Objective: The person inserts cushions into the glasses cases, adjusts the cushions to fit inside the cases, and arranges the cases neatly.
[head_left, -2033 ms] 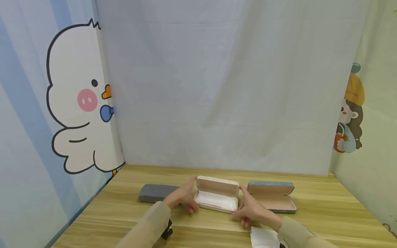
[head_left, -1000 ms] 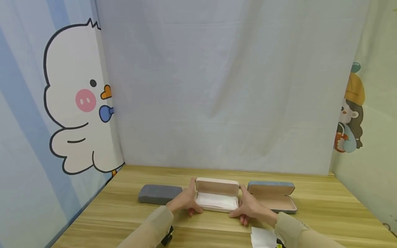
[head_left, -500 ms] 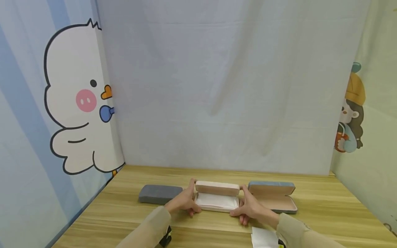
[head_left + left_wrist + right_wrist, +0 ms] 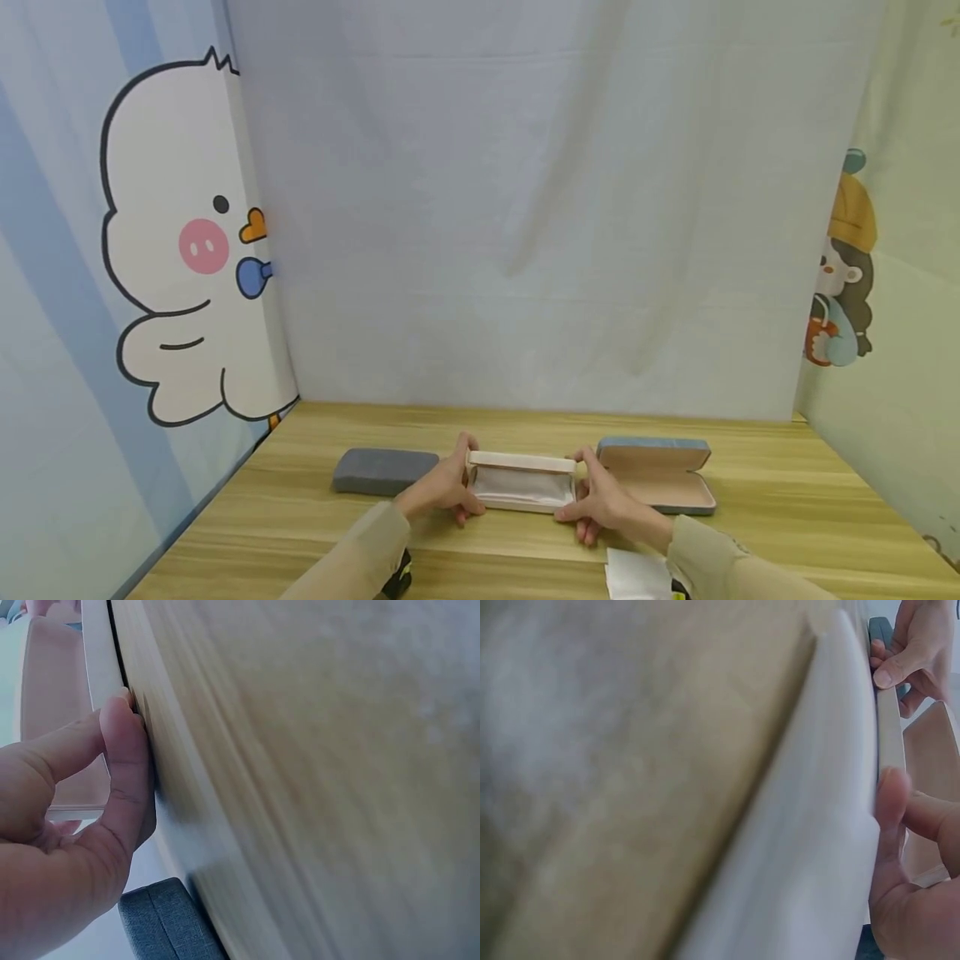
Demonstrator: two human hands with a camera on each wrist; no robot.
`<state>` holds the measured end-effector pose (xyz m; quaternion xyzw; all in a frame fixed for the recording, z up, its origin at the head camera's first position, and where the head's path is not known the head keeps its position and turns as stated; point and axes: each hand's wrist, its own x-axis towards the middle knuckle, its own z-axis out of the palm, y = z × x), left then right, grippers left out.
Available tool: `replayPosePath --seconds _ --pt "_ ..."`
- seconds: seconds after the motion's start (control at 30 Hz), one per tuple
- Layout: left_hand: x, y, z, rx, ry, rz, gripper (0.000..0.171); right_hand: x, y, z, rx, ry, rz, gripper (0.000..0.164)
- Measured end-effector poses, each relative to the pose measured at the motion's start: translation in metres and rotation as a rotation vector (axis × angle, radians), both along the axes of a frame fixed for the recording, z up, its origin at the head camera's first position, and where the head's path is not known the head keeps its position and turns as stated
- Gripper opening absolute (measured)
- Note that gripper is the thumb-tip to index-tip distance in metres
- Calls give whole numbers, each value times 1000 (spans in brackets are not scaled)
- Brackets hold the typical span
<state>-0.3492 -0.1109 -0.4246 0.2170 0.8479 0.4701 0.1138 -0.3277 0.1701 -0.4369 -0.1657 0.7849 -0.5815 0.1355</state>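
Leftmost, I see the grey case [image 4: 385, 471] lying closed on the table [image 4: 810, 500], with a dark item [image 4: 400, 575] partly hidden by the left sleeve [image 4: 360, 546] nearer me. Just right of the grey case, the left hand [image 4: 447, 484] pinches one end of the white case [image 4: 521, 462], thumb at the base's front corner, a finger at the lid. That case sits mid-table, lid tilted partway down over a pale sheet [image 4: 522, 485]. I judge it light and stiff-shelled, its smooth skin a little slippery; both ends are the sensible hold, keeping fingertips out of the closing gap. At its other end, the right hand [image 4: 609, 502] grasps likewise, thumb low, forefinger high.

Sideways I have little room: the left knuckles are beside the grey case, and the right hand overlaps the blue case [image 4: 655, 472] in my view, its lid raised. Bare wood runs in front, between the dark item and a folded sheet [image 4: 636, 575]; behind, a strip reaches the curtain [image 4: 525, 250].
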Motion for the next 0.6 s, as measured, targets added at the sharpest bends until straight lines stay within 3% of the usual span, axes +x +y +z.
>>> replayPosePath --seconds 0.27,0.47,0.6 --pt "2 -1 2 8 18 -54 59 2 2 2 52 80 16 66" --pt "4 1 8 -51 6 -49 57 5 1 6 86 98 17 67" --pt "9 3 16 -150 1 -24 62 9 3 13 104 85 25 69"
